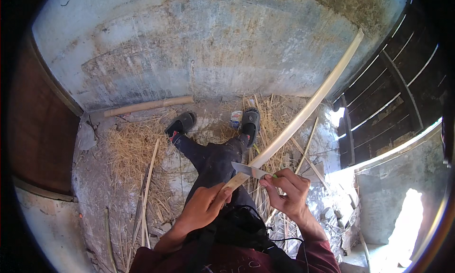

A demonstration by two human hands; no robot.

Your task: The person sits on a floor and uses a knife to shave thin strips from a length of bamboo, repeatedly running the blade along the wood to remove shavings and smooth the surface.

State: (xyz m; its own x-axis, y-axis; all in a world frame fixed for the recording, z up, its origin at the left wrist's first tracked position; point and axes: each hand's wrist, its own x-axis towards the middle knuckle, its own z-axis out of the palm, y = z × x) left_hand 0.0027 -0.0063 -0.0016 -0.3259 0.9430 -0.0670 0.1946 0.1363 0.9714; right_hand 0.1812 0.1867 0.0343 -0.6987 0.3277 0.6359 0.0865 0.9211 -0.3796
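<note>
A long pale split-bamboo strip runs from my lap up and away to the far right, in front of the wall. My left hand is closed around its near end, above my dark trousers. In my right hand is a knife, pinched by its handle, of which a little green shows between the fingers. The blade lies crosswise over the strip, just beyond my left hand, its tip pointing left. Whether its edge bites into the bamboo, I cannot tell.
Curly shavings litter the floor around my sandalled feet. Thin bamboo sticks lie on both sides. An uncut bamboo pole rests along the base of the stained wall. Dark wooden slats stand at the right, a brown door panel left.
</note>
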